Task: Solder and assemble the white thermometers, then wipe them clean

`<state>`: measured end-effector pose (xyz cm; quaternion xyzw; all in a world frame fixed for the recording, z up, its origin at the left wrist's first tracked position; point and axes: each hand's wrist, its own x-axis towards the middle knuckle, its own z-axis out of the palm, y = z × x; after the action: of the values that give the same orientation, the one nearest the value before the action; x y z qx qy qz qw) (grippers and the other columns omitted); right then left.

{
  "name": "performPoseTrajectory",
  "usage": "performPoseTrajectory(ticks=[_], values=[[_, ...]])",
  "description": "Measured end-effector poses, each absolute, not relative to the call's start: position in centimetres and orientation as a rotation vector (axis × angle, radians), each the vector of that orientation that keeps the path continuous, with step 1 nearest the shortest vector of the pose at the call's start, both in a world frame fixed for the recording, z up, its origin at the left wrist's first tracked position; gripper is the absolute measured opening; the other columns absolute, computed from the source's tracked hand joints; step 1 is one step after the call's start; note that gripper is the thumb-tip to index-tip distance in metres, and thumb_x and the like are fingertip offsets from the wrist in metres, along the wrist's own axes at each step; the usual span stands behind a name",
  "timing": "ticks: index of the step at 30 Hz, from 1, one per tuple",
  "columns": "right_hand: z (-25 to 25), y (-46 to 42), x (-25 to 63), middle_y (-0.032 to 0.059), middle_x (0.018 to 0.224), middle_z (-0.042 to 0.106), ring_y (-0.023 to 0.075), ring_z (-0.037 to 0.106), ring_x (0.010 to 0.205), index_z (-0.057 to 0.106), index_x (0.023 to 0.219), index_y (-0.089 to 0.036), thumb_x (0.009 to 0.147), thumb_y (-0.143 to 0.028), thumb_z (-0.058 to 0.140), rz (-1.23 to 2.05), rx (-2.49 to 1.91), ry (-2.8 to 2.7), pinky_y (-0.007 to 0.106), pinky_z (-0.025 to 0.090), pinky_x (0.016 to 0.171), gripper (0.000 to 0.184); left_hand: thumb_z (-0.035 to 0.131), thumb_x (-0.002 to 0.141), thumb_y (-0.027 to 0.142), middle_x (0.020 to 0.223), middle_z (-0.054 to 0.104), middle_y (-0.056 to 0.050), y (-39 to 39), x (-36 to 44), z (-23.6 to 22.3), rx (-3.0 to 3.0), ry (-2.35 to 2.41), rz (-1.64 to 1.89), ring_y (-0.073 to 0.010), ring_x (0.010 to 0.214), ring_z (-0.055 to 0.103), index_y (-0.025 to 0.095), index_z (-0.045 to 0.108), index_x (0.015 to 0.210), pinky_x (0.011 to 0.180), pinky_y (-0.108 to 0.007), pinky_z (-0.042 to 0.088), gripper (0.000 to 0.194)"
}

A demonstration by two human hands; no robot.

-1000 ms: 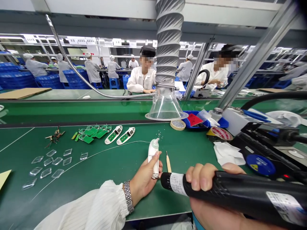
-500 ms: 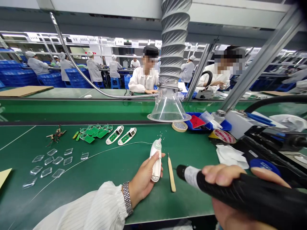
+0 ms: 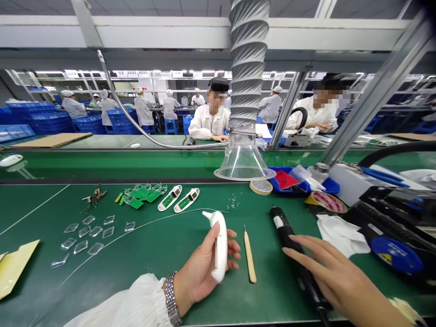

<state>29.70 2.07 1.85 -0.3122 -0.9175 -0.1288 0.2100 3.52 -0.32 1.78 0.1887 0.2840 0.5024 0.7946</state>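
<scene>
My left hand [image 3: 200, 263] holds a white ear thermometer [image 3: 221, 250] upright above the green bench, its nozzle pointing up and left. On the right, a black electric screwdriver [image 3: 296, 259] lies on the bench with its bit pointing away from me. My right hand [image 3: 335, 274] is over it with fingers stretched out, the fingertips at its barrel and not wrapped round it. Between the hands lies a thin tool with a wooden handle [image 3: 250, 259]. Small screws [image 3: 234, 200] are scattered beyond the thermometer.
Two opened thermometer halves [image 3: 186, 200], green circuit boards [image 3: 141, 194] and several clear plastic pieces [image 3: 81, 247] lie on the left. A clear extraction hood [image 3: 243, 165] hangs over the back edge. A round dish of screws [image 3: 261, 187] and a blue bin [image 3: 332, 185] stand back right. Co-workers sit beyond.
My right hand has laid the electric screwdriver on the bench, and its fingers have opened. My left hand has turned the thermometer, so the nozzle now points left. The view has tilted up slightly.
</scene>
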Motion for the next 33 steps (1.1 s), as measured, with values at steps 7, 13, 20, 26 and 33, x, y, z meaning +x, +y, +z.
performPoseTrajectory(ticks=[7, 13, 20, 26, 33], values=[[2.9, -1.0, 19.6, 0.0143, 0.117, 0.053, 0.0281, 0.045, 0.114, 0.051, 0.111, -0.014, 0.09, -0.013, 0.043, -0.309, -0.43, -2.231, 0.041, 0.048, 0.085, 0.023, 0.054, 0.079, 0.05, 0.079, 0.056, -0.001, -2.1, 6.1, 2.9, 0.188, 0.361, 0.92, -0.0076, 0.072, 0.053, 0.013, 0.058, 0.096, 0.065, -0.016, 0.041, 0.041], [3.6, -0.5, 19.3, 0.012, 0.103, 0.057, 0.0221, 0.053, 0.097, 0.04, 0.119, -0.013, 0.094, -0.036, 0.038, 0.107, -0.486, -2.097, 0.037, 0.046, 0.082, 0.034, 0.068, 0.068, 0.032, 0.093, 0.055, -0.004, -1.2, 1.6, 3.2, 0.761, 0.6, 1.01, -0.0136, 0.077, 0.054, 0.018, 0.051, 0.107, 0.067, -0.026, 0.044, 0.045], [3.9, -0.4, 17.3, 0.0044, 0.071, 0.055, 0.0162, 0.053, 0.06, 0.049, 0.102, -0.016, 0.094, -0.041, 0.026, 0.194, -0.622, -2.022, 0.03, 0.044, 0.055, 0.034, 0.064, 0.061, 0.022, 0.063, 0.047, 0.005, -1.6, 2.3, 3.8, 1.55, 0.909, 0.582, -0.0085, 0.058, 0.04, 0.015, 0.051, 0.067, 0.051, -0.02, 0.031, 0.016], [2.2, -0.1, 15.1, 0.0011, 0.071, 0.06, 0.0125, 0.056, 0.06, 0.057, 0.087, -0.019, 0.095, -0.029, 0.028, 0.347, -0.793, -1.7, 0.024, 0.043, 0.055, 0.032, 0.055, 0.058, 0.014, 0.061, 0.041, 0.003, -1.7, 4.7, 0.9, 1.408, 0.904, 0.886, -0.0092, 0.058, 0.035, 0.015, 0.045, 0.063, 0.051, -0.022, 0.029, 0.011], [2.4, 0.6, 15.0, 0.0006, 0.081, 0.064, 0.0119, 0.06, 0.068, 0.055, 0.098, -0.021, 0.096, -0.027, 0.027, 0.473, -0.856, -1.716, 0.022, 0.046, 0.058, 0.029, 0.06, 0.064, 0.02, 0.064, 0.05, 0.004, -0.7, 3.0, 0.7, 1.525, 1.1, 0.896, -0.01, 0.059, 0.041, 0.015, 0.052, 0.071, 0.056, -0.022, 0.034, 0.012]])
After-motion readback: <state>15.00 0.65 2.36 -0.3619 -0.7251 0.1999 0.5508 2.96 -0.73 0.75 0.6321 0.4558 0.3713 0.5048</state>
